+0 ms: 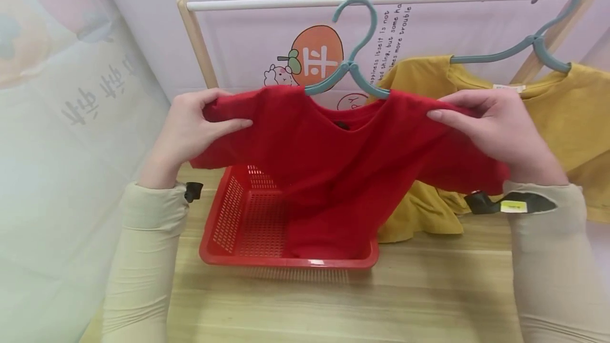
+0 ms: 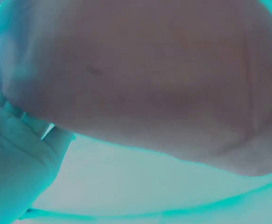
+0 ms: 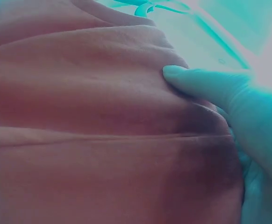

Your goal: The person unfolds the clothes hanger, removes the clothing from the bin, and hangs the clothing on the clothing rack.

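Note:
A red T-shirt [image 1: 333, 173] hangs on a teal hanger [image 1: 351, 65], its shoulders spread between both hands. My left hand [image 1: 193, 126] pinches the shirt's left-side sleeve in the head view, thumb in front and fingers behind. At the other shoulder my right hand [image 1: 495, 123] grips the cloth the same way; in the right wrist view its thumb [image 3: 192, 79] presses on the fabric. The hanger's hook overlaps the white rail [image 1: 305, 2] in the head view. Part of the shirt's lower end hangs over a red plastic basket [image 1: 229, 263].
A yellow shirt [image 1: 557, 115] on another teal hanger [image 1: 495, 58] hangs at the rail's right end. Wooden posts [image 1: 197, 41] carry the rail. The basket stands on a wood-grain table [image 1: 429, 290], with a printed cloth backdrop [image 1: 267, 46] behind the rack.

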A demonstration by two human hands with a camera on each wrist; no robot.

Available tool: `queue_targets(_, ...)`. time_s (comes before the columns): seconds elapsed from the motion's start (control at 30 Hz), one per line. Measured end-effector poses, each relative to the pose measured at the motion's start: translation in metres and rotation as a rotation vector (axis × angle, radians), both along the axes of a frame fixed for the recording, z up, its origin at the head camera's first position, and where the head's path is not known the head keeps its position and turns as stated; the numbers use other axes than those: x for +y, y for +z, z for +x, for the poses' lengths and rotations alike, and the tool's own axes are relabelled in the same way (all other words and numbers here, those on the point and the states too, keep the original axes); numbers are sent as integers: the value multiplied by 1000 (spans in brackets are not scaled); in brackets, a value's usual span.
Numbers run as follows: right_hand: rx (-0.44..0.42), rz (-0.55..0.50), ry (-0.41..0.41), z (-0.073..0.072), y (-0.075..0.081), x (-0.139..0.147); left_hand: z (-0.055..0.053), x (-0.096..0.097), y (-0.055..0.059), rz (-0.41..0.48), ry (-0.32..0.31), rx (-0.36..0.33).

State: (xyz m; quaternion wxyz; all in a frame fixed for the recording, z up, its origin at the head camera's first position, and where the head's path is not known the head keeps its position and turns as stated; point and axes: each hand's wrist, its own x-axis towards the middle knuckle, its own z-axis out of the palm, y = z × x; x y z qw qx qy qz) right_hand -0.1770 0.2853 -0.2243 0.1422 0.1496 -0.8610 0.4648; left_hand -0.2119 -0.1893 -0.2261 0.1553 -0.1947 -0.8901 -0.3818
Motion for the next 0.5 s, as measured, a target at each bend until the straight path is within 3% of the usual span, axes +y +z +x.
queue_targets(0.2,-11,-59,-63,6,5,19,-6,-13,-9,87,34,-32)
queue_targets(0.5,-48,-86,-124,12,6,35,-17,-11,-24,308,-6,-118)
